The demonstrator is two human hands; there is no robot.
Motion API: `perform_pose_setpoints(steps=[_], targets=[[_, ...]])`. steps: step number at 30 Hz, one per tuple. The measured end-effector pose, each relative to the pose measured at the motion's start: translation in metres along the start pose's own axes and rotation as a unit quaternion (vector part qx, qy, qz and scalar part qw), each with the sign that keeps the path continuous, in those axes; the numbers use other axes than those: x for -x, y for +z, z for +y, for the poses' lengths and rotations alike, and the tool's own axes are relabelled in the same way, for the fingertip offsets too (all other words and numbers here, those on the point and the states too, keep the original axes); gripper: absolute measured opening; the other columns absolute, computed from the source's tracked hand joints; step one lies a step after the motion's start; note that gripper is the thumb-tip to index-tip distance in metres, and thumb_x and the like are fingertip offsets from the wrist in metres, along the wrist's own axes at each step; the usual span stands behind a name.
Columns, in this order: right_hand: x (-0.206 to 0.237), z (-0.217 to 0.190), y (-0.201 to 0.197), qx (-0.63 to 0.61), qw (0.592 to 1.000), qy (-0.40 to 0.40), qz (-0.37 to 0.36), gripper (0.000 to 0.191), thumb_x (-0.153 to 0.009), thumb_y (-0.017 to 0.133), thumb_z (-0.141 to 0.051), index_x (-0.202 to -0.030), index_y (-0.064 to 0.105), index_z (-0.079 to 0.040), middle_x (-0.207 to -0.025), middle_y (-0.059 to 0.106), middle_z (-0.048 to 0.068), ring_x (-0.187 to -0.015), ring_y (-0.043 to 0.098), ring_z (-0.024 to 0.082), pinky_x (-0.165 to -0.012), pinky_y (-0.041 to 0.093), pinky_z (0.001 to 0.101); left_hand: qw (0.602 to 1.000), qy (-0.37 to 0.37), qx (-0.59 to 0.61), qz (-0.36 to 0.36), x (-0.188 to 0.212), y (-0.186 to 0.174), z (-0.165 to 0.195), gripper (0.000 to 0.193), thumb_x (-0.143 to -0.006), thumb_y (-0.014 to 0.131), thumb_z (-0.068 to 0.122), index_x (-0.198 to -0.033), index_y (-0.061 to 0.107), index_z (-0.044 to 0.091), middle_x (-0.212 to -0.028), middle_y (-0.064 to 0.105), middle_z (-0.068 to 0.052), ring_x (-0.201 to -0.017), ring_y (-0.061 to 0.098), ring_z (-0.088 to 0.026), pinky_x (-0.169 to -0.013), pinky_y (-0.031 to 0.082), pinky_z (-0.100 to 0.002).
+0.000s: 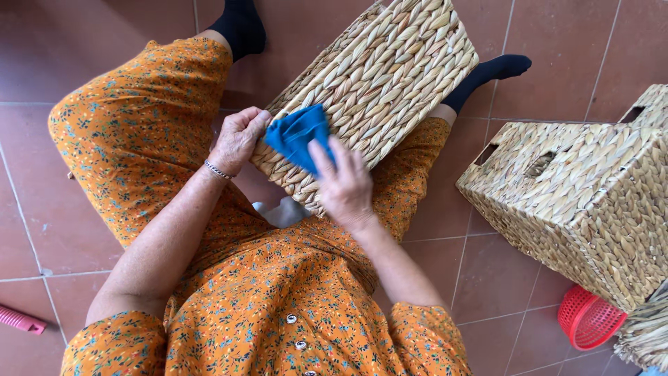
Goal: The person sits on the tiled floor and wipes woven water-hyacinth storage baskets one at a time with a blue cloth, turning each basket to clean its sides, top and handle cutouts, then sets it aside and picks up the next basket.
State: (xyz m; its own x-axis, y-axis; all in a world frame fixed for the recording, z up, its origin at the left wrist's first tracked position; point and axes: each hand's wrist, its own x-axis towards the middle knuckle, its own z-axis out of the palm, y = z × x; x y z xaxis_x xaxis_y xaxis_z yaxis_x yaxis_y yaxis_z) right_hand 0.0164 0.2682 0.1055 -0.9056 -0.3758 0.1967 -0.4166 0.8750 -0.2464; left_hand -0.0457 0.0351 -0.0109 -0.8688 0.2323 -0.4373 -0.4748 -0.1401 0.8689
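**Fingers press blue cloth to woven basket**

Fingers of the right hand lie flat and spread on a blue cloth, pressing it against the woven basket that rests tilted across the person's lap. The left hand curls closed around the basket's near corner, seemingly to steady it. A second woven basket stands on the tiled floor, beside a small red basket.

The right hand hides part of the blue cloth.
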Motion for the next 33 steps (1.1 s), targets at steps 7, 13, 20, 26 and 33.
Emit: perform_pose_setpoints(steps=[7,13,20,26,33], targets=[[-0.012,0.066,0.002,0.017,0.984,0.147,0.094,0.051,-0.099,0.07,-0.021,-0.147,0.056,-0.011,-0.135,0.054,0.018,-0.109,0.056,0.037,-0.094,0.052,0.048,0.999,0.03,-0.032,-0.027,0.017,-0.007,0.017,0.023,-0.097,0.068,0.018,-0.114,0.064,0.003,-0.095,0.063,0.003,-0.085,0.055,-0.004,-0.079,0.049,-0.022],[-0.009,0.056,0.008,0.039,0.983,0.149,0.097,0.05,-0.103,0.068,-0.024,-0.148,0.053,-0.011,-0.139,0.05,0.018,-0.107,0.054,0.036,-0.092,0.05,0.049,0.999,-0.011,-0.027,-0.025,0.014,-0.004,0.022,0.023,-0.093,0.074,0.017,-0.109,0.065,0.004,-0.094,0.067,0.002,-0.085,0.061,-0.005,-0.08,0.054,-0.023],[-0.01,0.058,0.01,0.037,0.983,0.153,0.096,0.052,-0.102,0.069,-0.024,-0.149,0.052,-0.012,-0.139,0.05,0.018,-0.107,0.054,0.036,-0.092,0.05,0.0488,1.0,-0.015,-0.003,-0.003,0.014,-0.004,0.023,0.02,-0.096,0.074,0.018,-0.109,0.069,0.004,-0.093,0.07,0.003,-0.082,0.061,-0.003,-0.074,0.054,-0.021],[-0.012,0.056,0.012,0.03,0.983,0.151,0.099,0.052,-0.102,0.069,-0.025,-0.149,0.051,-0.012,-0.14,0.05,0.018,-0.108,0.055,0.035,-0.091,0.051,0.0476,0.963,0.129,-0.227,0.072,0.023,0.002,0.042,0.028,-0.092,0.077,0.013,-0.115,0.068,0.0,-0.093,0.072,-0.005,-0.081,0.066,-0.009,-0.074,0.058,-0.025],[-0.011,0.056,0.013,0.024,0.984,0.149,0.094,0.053,-0.103,0.068,-0.026,-0.151,0.05,-0.013,-0.14,0.05,0.017,-0.109,0.055,0.033,-0.089,0.053,0.0457,0.793,0.35,-0.478,0.141,0.034,0.016,0.053,0.015,-0.096,0.076,0.003,-0.096,0.061,0.005,-0.088,0.067,-0.009,-0.08,0.065,-0.025,-0.069,0.055,-0.037]])
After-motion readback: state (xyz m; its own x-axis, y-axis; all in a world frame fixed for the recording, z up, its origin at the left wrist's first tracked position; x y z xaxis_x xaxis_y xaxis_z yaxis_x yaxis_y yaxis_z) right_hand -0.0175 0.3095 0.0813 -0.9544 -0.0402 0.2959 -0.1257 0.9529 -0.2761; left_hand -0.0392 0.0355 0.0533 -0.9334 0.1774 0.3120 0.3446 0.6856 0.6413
